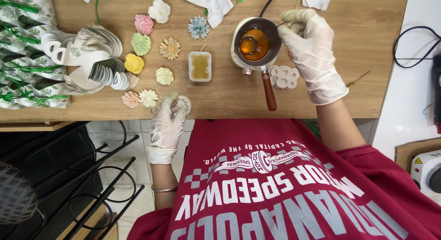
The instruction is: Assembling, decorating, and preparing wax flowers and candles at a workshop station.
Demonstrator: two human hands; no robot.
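- Head view, looking straight down over a red printed shirt at a wooden table [349, 84].
- The right hand [310, 54], in a thin white glove, is closed in a pinch around the thin handle of a small spoon [250, 45]. The spoon's bowl sits inside a small metal melting pot [255, 42] of amber liquid, probably so that it can stir or scoop.
- The pot stands just above the table's middle. Its wooden handle [268, 90] points back toward the person, within easy reach.
- The left hand [167, 123], also gloved, rests at the near edge of the table. Its fingers curl loosely over a small round pale mould [185, 103], apparently steadying it; how firm the hold is cannot be told.
- Just beside the pot's handle lies a pale mould [283, 77] with several round cavities, close to the liquid.
- To the left of the pot is a small clear rectangular mould [200, 66] filled with amber material, set apart on the table, perhaps to harden.
- Further left, finished flower and leaf shapes [149, 51] in pink, green, yellow, blue and cream lie spaced out, none touching the pot.
- At the far left is a stack of leaf-printed paper bags [87, 56] with white handles, fanned open.
- Crumpled white tissue [213, 3] lies at the far edge of the table.
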